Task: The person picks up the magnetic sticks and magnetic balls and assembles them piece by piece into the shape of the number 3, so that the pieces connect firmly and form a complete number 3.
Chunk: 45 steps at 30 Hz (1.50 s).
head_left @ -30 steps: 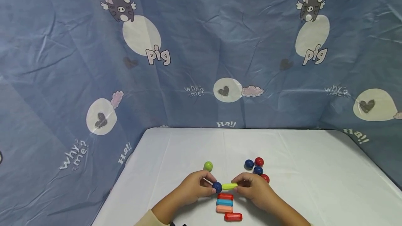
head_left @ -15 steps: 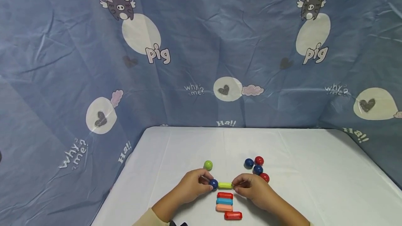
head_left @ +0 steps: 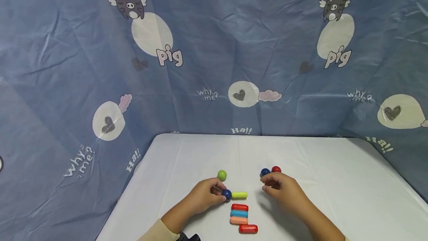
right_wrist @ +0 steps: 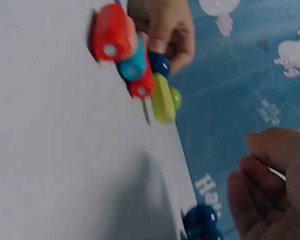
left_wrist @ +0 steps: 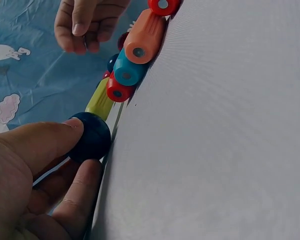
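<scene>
My left hand (head_left: pixel 202 197) pinches a dark blue ball (head_left: pixel 227 195) between thumb and fingers. A yellow-green rod (head_left: pixel 239 195) extends rightward from this ball, end against it; the left wrist view shows the ball (left_wrist: pixel 92 137) and rod (left_wrist: pixel 101 100) in line. My right hand (head_left: pixel 284 190) is raised over the table, fingers loosely bent and holding nothing. Just beyond its fingertips sit a blue ball (head_left: pixel 265 172) and a red ball (head_left: pixel 276 169). The hand hides the other balls of that group in the head view.
Below the yellow-green rod lie a red rod (head_left: pixel 239 207), a light blue rod (head_left: pixel 239 213) and an orange rod (head_left: pixel 239 220), side by side. Another red rod (head_left: pixel 248 228) is nearest the front. A green ball (head_left: pixel 222 175) sits behind the left hand on the white table (head_left: pixel 187 159).
My right hand has let go of the yellow-green rod and moved right and away toward the ball group. The blue ball and rod shifted slightly left, still held by my left hand.
</scene>
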Each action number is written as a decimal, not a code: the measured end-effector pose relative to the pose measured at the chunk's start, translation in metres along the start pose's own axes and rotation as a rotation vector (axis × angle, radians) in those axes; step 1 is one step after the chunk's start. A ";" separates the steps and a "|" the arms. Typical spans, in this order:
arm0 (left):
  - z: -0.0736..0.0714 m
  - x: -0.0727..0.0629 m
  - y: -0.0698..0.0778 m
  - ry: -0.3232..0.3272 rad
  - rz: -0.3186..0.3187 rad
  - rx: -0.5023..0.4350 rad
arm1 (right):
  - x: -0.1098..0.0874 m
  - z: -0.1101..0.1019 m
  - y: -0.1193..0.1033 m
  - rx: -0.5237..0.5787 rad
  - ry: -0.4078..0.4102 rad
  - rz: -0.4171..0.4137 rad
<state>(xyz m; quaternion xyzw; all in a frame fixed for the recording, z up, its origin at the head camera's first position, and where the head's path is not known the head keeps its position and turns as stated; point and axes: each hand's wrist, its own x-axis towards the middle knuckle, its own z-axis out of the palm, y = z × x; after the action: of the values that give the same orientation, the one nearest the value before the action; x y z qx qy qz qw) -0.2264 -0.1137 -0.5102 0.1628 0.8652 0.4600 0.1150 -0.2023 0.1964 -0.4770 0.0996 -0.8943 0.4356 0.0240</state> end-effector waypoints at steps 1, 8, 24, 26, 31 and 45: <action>0.000 0.000 0.000 -0.001 -0.004 0.002 | -0.001 -0.004 0.002 -0.005 0.023 0.001; 0.000 -0.002 0.001 -0.013 -0.019 0.019 | -0.010 -0.031 0.029 -0.193 0.110 0.025; 0.001 0.002 0.007 -0.014 -0.002 0.033 | -0.009 -0.033 0.040 -0.175 -0.055 0.193; 0.001 0.001 0.006 -0.013 -0.013 0.042 | -0.009 -0.031 0.038 -0.162 -0.058 0.194; -0.001 -0.001 0.007 -0.018 -0.010 0.045 | -0.014 -0.022 0.034 -0.130 -0.057 0.207; -0.002 0.000 0.008 -0.023 -0.018 0.069 | -0.015 0.004 0.014 -0.097 -0.153 0.131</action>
<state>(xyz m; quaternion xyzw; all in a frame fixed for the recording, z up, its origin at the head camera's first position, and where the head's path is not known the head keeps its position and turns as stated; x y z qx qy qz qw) -0.2253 -0.1112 -0.5025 0.1641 0.8807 0.4268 0.1237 -0.1900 0.2041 -0.4920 0.0728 -0.9180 0.3837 -0.0682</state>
